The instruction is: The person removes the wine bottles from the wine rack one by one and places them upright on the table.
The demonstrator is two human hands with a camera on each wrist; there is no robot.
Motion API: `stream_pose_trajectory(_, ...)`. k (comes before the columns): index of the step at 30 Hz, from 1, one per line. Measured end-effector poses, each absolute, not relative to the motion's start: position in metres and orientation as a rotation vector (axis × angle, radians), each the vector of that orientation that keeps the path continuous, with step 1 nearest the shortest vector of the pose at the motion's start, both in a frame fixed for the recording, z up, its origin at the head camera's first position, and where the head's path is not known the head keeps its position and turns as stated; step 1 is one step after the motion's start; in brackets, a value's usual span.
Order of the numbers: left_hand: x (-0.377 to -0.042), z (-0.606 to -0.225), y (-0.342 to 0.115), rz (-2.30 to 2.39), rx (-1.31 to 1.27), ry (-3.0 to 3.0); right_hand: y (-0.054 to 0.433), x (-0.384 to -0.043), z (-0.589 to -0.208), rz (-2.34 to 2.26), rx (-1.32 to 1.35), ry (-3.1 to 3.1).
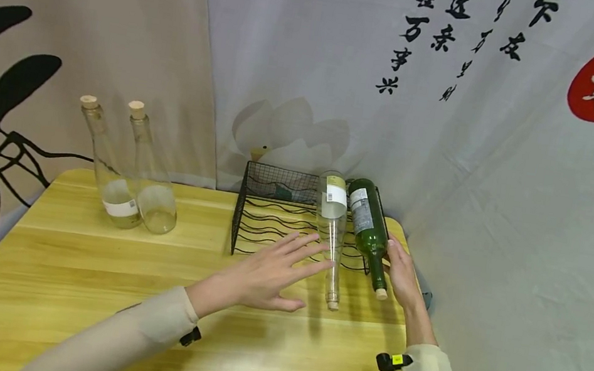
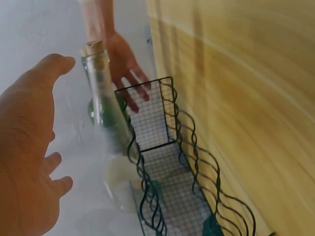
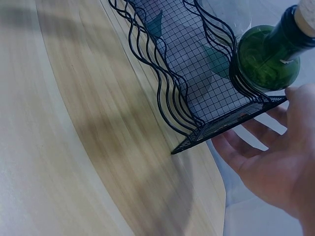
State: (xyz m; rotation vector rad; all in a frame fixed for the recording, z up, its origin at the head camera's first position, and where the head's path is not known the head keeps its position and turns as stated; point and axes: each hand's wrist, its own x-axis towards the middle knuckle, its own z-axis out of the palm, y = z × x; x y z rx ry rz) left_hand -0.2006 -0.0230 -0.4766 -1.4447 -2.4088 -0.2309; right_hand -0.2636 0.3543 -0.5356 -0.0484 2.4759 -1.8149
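Note:
A black wire rack (image 1: 239, 206) with wavy bars and mesh sides stands at the table's back. On its top tier lie two corked bottles, necks toward the person: a clear glass bottle (image 1: 335, 198) and, to its right, a green bottle (image 1: 372, 237). My left hand (image 1: 272, 271) is spread out beside the clear bottle's neck, thumb apart, grasping nothing. At the rack's right end, my right hand (image 1: 401, 270) has its fingers extended along the outside of the mesh side panel (image 3: 231, 128). Its thumb is near the panel's top corner, close to the green bottle (image 3: 268, 59).
Two clear corked bottles (image 1: 120, 202) (image 1: 159, 213) stand upright at the back left of the wooden table (image 1: 61, 279). A printed cloth (image 1: 304, 53) hangs right behind the rack, and a pale cloth wall (image 1: 535, 276) runs along the right side.

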Motion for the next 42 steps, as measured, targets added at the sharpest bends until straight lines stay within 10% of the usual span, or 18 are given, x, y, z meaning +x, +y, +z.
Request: stream_pose_trajectory(42, -0.212, -0.508, 0.026, 0.098, -1.52, -2.421, 0.356, -0.264, -0.538, -1.798, -0.088, 2.498)
